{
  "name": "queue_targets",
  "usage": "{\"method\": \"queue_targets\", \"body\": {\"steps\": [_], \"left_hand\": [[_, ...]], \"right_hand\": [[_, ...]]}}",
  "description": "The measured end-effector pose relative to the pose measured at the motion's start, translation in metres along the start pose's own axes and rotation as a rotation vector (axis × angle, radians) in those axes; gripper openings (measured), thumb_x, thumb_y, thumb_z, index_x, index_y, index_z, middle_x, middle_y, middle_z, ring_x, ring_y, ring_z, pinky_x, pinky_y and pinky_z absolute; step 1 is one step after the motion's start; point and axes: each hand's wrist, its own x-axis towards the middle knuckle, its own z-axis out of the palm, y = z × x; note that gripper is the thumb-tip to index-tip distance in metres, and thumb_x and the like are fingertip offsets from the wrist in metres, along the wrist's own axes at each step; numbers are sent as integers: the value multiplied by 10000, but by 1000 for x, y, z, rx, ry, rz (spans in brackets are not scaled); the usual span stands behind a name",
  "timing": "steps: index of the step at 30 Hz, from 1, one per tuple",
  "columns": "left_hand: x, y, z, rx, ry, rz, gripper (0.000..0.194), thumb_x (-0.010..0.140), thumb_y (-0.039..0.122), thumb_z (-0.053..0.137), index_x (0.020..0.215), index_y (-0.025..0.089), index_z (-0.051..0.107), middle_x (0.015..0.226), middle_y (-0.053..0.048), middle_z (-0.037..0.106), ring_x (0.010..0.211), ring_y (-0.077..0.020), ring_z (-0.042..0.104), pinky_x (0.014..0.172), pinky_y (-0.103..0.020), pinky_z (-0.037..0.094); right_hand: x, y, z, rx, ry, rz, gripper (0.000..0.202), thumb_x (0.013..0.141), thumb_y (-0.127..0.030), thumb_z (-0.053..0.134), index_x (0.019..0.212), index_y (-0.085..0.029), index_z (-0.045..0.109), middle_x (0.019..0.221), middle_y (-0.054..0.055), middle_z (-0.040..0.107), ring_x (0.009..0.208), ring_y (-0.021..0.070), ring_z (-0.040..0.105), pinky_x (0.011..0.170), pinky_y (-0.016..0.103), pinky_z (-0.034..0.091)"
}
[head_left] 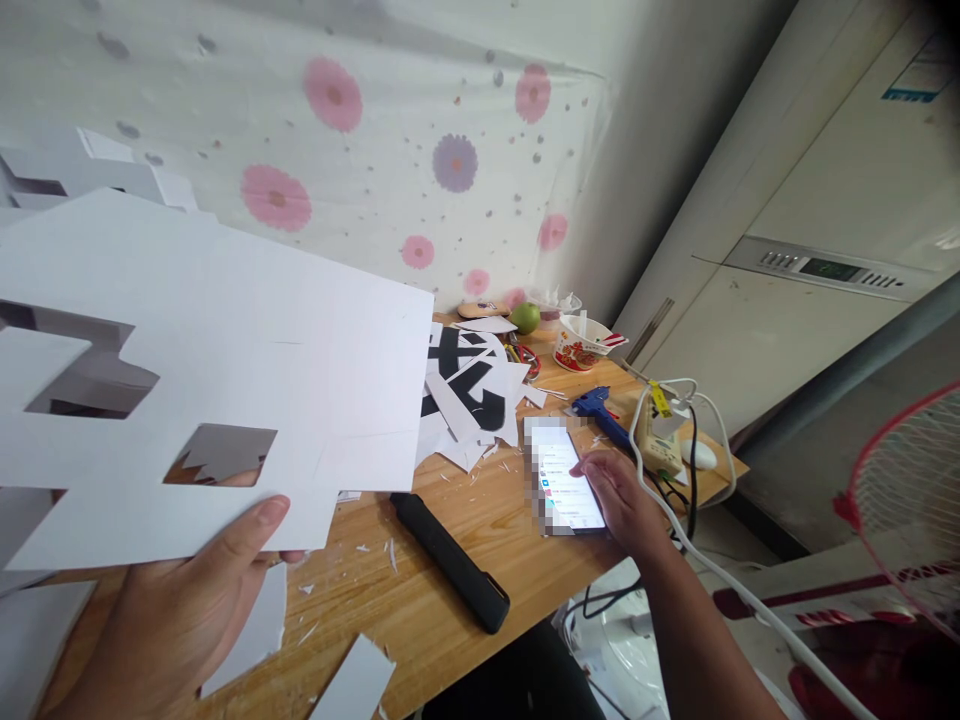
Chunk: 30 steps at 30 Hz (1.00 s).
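Observation:
My left hand (217, 590) grips the lower edge of a white foam board sheet (322, 370), with the thumb on its front face. The sheet is raised above the table on the left and has several angular cutouts. At the right, my right hand (619, 495) is at the right edge of a lit smartphone (562, 475), one digit touching the screen; its other fingers are partly hidden. The phone's screen shows a list. Between the hands lies a black cutter-like tool (454, 565).
White offcuts and a black-marked paper (472, 380) lie on the wooden table (517, 590). Farther back are a green apple (525, 318) and a paper bowl (581, 343). A blue glue gun (602, 412), a power strip (658, 440) and cables are at the right.

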Motion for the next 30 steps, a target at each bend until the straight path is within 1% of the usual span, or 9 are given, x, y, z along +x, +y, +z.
{"method": "queue_targets", "body": {"steps": [3,5,11,16,19,21,23,26,30], "left_hand": [[0,-1,0,7,2,22,515,595,252,872,1070,315,682,1081,1,721,1003,-285,662,540,-290,614],[-1,-1,1,12,13,47,533,596,254,873,1086,327,678,1092,-1,717,971,-274,666,522,-288,609],[0,0,0,22,-25,47,490,630,248,851,1084,328,685,1061,-8,725,1014,-285,649,523,-300,611],[2,-2,1,4,-2,57,504,610,222,859,1074,324,691,996,-7,735,975,-275,666,527,-278,602],[1,0,5,0,-6,47,506,588,244,870,1056,325,696,1034,-1,727,1014,-281,655,538,-274,605],[0,2,5,15,9,48,504,580,271,877,1047,328,696,1057,10,716,978,-264,657,513,-260,597],[0,2,4,22,16,46,496,585,280,877,1045,323,695,1051,17,710,921,-232,658,507,-237,587],[0,0,2,20,-21,55,473,619,260,863,1058,306,694,982,7,708,845,-201,640,518,-237,582],[2,-1,2,9,-65,87,444,639,248,848,1055,300,700,917,-2,694,800,-200,615,492,-255,571]], "right_hand": [[0,1,0,0,4,3,309,957,-432,449,858,-221,653,902,72,627,928,256,585,859,436,435],[-1,1,0,2,6,4,301,955,-431,456,859,-221,650,905,71,627,926,255,587,861,439,436],[-1,-3,-2,35,0,-27,275,963,-416,448,894,-227,636,942,77,636,984,258,587,871,438,453],[3,-7,-1,62,-26,-59,208,951,-381,493,909,-240,640,969,70,679,980,250,597,859,420,467],[1,-6,0,92,16,-62,185,954,-371,486,936,-240,616,991,69,676,985,245,610,864,419,477],[-3,-5,-1,118,66,-65,178,962,-367,464,962,-239,588,1018,72,673,1002,243,621,885,429,478],[-9,-5,-1,135,112,-70,168,962,-362,462,955,-240,577,1015,73,679,1000,246,628,910,450,468],[-18,-5,-2,147,149,-85,173,954,-355,477,919,-237,599,965,77,697,975,256,633,966,498,434],[-26,-10,-4,152,134,-112,182,953,-316,481,904,-249,643,889,61,716,1031,269,627,1061,545,350]]}}
